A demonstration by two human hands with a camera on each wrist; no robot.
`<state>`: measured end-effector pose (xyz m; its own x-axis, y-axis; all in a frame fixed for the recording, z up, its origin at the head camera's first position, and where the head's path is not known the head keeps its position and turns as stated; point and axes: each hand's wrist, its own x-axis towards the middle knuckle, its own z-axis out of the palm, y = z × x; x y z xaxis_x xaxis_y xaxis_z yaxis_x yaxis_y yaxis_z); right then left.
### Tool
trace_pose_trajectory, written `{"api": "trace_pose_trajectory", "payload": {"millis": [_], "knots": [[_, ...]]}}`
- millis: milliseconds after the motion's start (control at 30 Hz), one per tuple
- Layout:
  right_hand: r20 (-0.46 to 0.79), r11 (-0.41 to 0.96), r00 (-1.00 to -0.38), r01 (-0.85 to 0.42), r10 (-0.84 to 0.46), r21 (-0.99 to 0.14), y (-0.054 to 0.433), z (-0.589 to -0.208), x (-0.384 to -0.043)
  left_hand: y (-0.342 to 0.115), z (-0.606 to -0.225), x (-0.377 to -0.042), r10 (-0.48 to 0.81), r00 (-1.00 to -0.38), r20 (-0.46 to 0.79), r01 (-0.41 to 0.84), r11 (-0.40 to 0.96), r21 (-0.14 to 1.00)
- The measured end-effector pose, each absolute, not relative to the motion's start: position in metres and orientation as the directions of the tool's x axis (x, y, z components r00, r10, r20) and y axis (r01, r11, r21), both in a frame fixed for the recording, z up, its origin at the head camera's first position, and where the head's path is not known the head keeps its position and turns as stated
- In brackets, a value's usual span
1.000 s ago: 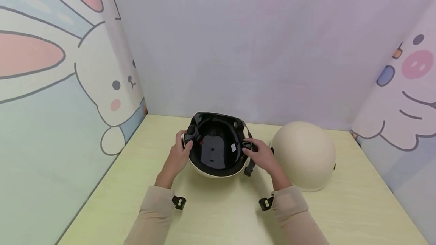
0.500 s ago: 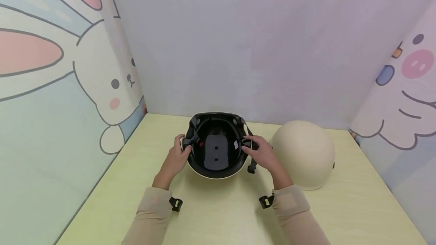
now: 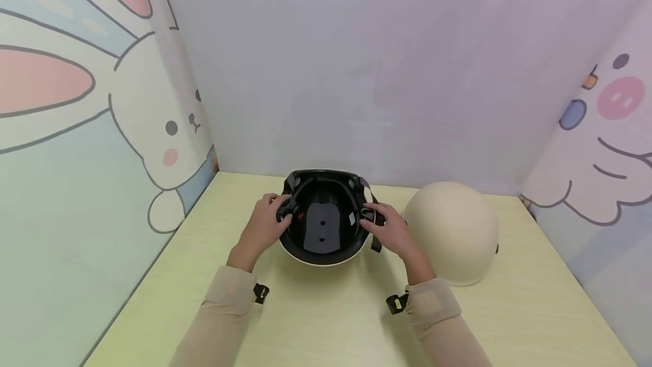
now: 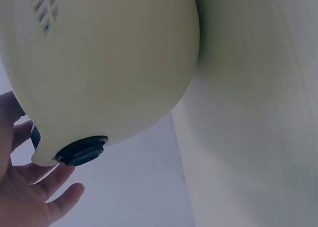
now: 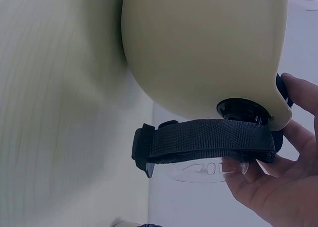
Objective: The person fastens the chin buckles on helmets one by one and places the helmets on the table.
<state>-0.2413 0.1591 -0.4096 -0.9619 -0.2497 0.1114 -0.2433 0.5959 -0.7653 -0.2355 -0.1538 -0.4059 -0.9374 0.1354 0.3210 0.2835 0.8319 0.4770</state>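
A cream helmet [image 3: 326, 262] lies upside down on the table in the head view, its black lining facing up. My left hand [image 3: 262, 228] is at its left rim, with the thumb and fingertips pinching the bundled black chin strap [image 3: 288, 206]. In the left wrist view, the left fingers [image 4: 63, 199] spread by the rim and a black round fitting [image 4: 81, 151]. My right hand [image 3: 392, 232] grips the right rim, thumb on the inner side and fingers outside. A black strap with a buckle [image 5: 144, 145] hangs beside that hand in the right wrist view.
A second cream helmet [image 3: 452, 234] sits dome up, just right of the right forearm. The pale wooden table [image 3: 326, 321] backs onto a plain light curtain [image 3: 346, 72]. Cartoon-printed panels [image 3: 61, 214] stand along both sides.
The helmet has turned slightly and levelled between the hands. My left hand has shifted inward over the left rim onto the strap. The right hand stays at the right rim.
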Motion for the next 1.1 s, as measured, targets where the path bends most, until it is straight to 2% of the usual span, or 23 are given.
{"api": "trace_pose_trajectory", "payload": {"millis": [167, 300, 733, 933, 1100], "knots": [[0.098, 0.595, -0.965, -0.228, -0.243, -0.771, 0.159, -0.41, -0.24, -0.144, -0.392, -0.243, 0.2, -0.936, 0.291, 0.286, 0.911, 0.295], [0.101, 0.586, -0.964, -0.231, -0.245, -0.777, 0.159, -0.41, -0.239, -0.136, -0.382, -0.248, 0.234, -0.949, 0.213, 0.281, 0.932, 0.23], [0.096, 0.501, -0.965, -0.21, -0.244, -0.84, 0.164, -0.415, -0.239, -0.131, -0.386, -0.254, 0.241, -0.963, 0.124, 0.262, 0.943, 0.205], [0.101, 0.454, -0.971, -0.191, -0.215, -0.87, 0.168, -0.419, -0.24, -0.129, -0.389, -0.258, 0.26, -0.963, 0.069, 0.268, 0.951, 0.156], [0.13, 0.426, -0.974, -0.198, -0.184, -0.883, 0.171, -0.414, -0.237, -0.126, -0.389, -0.261, 0.26, -0.963, 0.069, 0.266, 0.959, 0.099]]}}
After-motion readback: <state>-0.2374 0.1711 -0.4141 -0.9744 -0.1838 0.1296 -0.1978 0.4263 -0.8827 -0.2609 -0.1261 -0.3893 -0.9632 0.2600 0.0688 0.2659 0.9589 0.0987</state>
